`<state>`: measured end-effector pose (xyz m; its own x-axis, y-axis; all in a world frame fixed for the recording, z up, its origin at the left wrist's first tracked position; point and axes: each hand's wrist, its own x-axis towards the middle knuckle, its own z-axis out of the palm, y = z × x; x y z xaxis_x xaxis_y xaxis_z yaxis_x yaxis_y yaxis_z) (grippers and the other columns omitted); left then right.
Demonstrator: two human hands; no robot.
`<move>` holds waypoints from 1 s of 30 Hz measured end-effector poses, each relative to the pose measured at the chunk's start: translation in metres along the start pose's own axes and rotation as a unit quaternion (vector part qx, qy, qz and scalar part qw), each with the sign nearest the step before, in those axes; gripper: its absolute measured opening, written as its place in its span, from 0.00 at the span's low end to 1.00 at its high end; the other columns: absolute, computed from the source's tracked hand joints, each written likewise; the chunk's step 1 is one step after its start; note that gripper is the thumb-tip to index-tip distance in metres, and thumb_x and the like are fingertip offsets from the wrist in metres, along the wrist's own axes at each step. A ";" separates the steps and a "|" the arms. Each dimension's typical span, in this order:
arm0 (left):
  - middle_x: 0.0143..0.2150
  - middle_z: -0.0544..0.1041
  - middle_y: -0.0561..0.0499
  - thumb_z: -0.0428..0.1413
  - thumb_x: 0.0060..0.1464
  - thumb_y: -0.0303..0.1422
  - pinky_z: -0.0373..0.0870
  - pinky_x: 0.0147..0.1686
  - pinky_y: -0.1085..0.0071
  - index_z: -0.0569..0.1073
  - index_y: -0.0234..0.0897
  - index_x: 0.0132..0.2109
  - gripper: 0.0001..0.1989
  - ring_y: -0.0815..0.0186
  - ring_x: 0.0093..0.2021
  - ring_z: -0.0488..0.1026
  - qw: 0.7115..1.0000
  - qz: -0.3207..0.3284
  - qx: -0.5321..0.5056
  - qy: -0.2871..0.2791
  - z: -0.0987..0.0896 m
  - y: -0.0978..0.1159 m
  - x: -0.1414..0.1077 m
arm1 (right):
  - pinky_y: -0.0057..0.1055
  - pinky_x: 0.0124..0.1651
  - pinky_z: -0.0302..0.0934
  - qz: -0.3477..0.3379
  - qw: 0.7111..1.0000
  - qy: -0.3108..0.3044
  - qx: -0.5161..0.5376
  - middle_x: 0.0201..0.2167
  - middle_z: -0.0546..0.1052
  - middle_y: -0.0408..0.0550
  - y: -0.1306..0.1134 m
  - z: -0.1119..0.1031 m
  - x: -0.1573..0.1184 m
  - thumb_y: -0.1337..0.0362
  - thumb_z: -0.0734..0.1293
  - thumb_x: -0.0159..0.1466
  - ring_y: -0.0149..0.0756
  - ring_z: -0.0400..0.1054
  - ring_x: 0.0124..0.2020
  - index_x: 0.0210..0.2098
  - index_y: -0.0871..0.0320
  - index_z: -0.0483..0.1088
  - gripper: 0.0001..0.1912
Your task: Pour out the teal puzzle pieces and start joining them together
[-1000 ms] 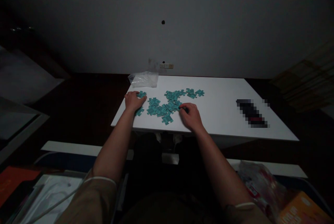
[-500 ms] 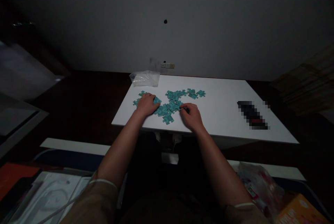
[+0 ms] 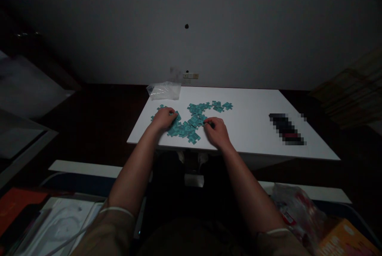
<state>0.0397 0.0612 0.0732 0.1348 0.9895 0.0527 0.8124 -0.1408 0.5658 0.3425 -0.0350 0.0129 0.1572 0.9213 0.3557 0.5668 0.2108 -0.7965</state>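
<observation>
1. Against the far side of the room, a plain grey wall (image 3: 238, 29) rises behind a white rectangular surface (image 3: 247, 138); a small cream switch plate (image 3: 191, 75) sits on the wall just above the surface's far edge.
2. Along the bottom of the view, a flat orange printed packet (image 3: 346, 238) and a crumpled clear plastic bag (image 3: 298, 208) lie at the right; a white sheet (image 3: 59, 224) lies at the left.
3. On the surface, teal jigsaw puzzle pieces (image 3: 191, 124) spread in a loose, irregular cluster between the two hands and beyond them; a clear plastic bag (image 3: 164, 90) lies at the far edge, and a dark oblong object (image 3: 286, 129), too pixelated to name, lies well to the right.
4. At the cluster's left end, the left hand (image 3: 163, 118) rests on the pieces, its fingers (image 3: 171, 111) curled down; whether they clamp one cannot be told.
5. At the cluster's right side, the right hand (image 3: 217, 132) touches the pieces, its fingers (image 3: 208, 123) drawn together at their edge; any grip is hidden.
</observation>
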 end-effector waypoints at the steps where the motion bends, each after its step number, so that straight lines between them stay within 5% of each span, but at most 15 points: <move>1: 0.44 0.92 0.42 0.65 0.70 0.43 0.83 0.52 0.56 0.88 0.42 0.42 0.13 0.49 0.47 0.89 1.000 -0.009 -0.012 0.012 -0.002 -0.001 0.005 | 0.57 0.70 0.74 0.002 1.000 -0.001 0.003 0.49 0.91 0.54 0.000 0.000 0.000 0.59 0.72 0.69 0.59 0.81 0.60 0.44 0.49 0.89 0.11; 8: 0.48 0.94 0.39 0.59 0.75 0.41 0.82 0.50 0.58 0.90 0.39 0.49 0.16 0.50 0.48 0.90 0.994 -0.075 -0.028 0.079 0.000 0.000 0.031 | 0.56 0.70 0.74 0.005 1.000 -0.004 0.012 0.48 0.91 0.53 -0.004 -0.002 0.002 0.61 0.73 0.68 0.58 0.81 0.59 0.42 0.48 0.88 0.09; 13: 0.65 0.92 0.35 0.63 0.71 0.36 0.79 0.69 0.49 0.88 0.40 0.69 0.23 0.40 0.68 0.86 0.991 -0.088 0.008 0.103 0.004 0.005 0.024 | 0.55 0.71 0.74 0.008 1.000 -0.006 0.009 0.48 0.91 0.53 -0.006 -0.002 0.002 0.62 0.73 0.69 0.57 0.81 0.59 0.42 0.49 0.88 0.08; 16: 0.77 0.84 0.35 0.63 0.73 0.37 0.72 0.80 0.45 0.83 0.42 0.77 0.29 0.38 0.79 0.77 0.992 -0.029 0.062 0.104 0.002 0.003 0.004 | 0.54 0.70 0.74 0.006 1.000 -0.008 0.009 0.48 0.91 0.53 -0.006 -0.002 0.002 0.62 0.73 0.69 0.56 0.82 0.59 0.43 0.49 0.88 0.08; 22: 0.78 0.83 0.38 0.61 0.79 0.43 0.73 0.79 0.42 0.84 0.47 0.77 0.26 0.38 0.76 0.78 0.986 0.065 0.153 -0.019 0.000 -0.009 -0.033 | 0.56 0.70 0.74 0.006 1.000 -0.011 0.003 0.49 0.91 0.54 -0.005 -0.003 0.001 0.61 0.72 0.69 0.58 0.81 0.60 0.44 0.49 0.88 0.10; 30: 0.77 0.83 0.37 0.55 0.78 0.34 0.76 0.76 0.43 0.85 0.47 0.75 0.25 0.41 0.74 0.79 0.984 0.010 0.178 0.015 -0.004 -0.006 -0.029 | 0.55 0.70 0.75 0.014 1.000 -0.009 0.001 0.49 0.90 0.53 -0.006 -0.003 0.000 0.60 0.71 0.70 0.57 0.81 0.60 0.45 0.48 0.87 0.11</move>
<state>0.0287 0.0331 0.0713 0.1397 0.9863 0.0880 0.9579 -0.1571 0.2403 0.3413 -0.0377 0.0192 0.1586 0.9325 0.3243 0.5600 0.1856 -0.8074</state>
